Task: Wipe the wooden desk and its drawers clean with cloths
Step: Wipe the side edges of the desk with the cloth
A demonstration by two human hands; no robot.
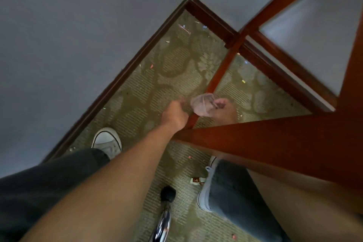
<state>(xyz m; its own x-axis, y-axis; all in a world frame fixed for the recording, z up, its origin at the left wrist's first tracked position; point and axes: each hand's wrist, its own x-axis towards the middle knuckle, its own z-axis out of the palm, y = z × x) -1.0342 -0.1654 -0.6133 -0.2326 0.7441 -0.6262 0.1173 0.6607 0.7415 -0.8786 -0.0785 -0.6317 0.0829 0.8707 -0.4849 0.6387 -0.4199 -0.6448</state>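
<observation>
The wooden desk (275, 143) fills the right side, seen from above, with a slanted wooden leg (222, 68) running down to the carpet. A crumpled pale pink cloth (201, 105) is wrapped against the lower part of that leg. My right hand (225, 109) reaches in from under the desk's rail and grips the cloth from the right. My left hand (175, 113) is at the left side of the same leg, just below the cloth, with its fingers curled. Motion blur hides whether it holds the leg or the cloth.
A green patterned carpet (149, 92) strewn with small bits of litter meets a dark baseboard (117, 84) and a grey wall. A chair's black caster (167, 194) on a chrome leg stands between my two white shoes. A small wrapper (196, 180) lies near my right shoe.
</observation>
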